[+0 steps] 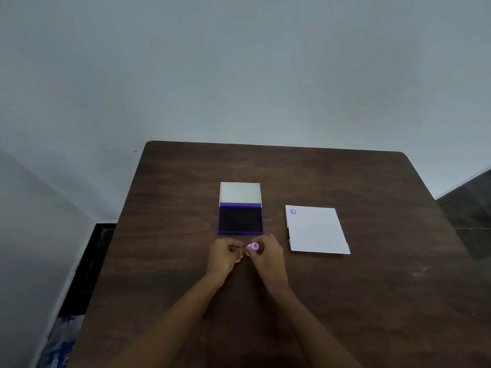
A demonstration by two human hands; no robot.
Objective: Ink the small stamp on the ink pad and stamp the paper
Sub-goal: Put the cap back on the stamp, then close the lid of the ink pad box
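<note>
A small pink stamp (254,246) with a round purple face is held between my two hands just in front of the ink pad. My right hand (265,253) grips its body. My left hand (224,254) pinches its other end, where something small and orange shows. The ink pad (240,219) lies with its lid up, showing a dark purple pad with a white lid behind it. A white paper (316,231) rests to the right of the pad and carries one purple stamp mark (293,211) in its far left corner.
Everything sits on a dark brown wooden table (372,288) pushed against a pale wall. The table's left edge drops to a dark floor, where a blue and white bag (62,338) lies.
</note>
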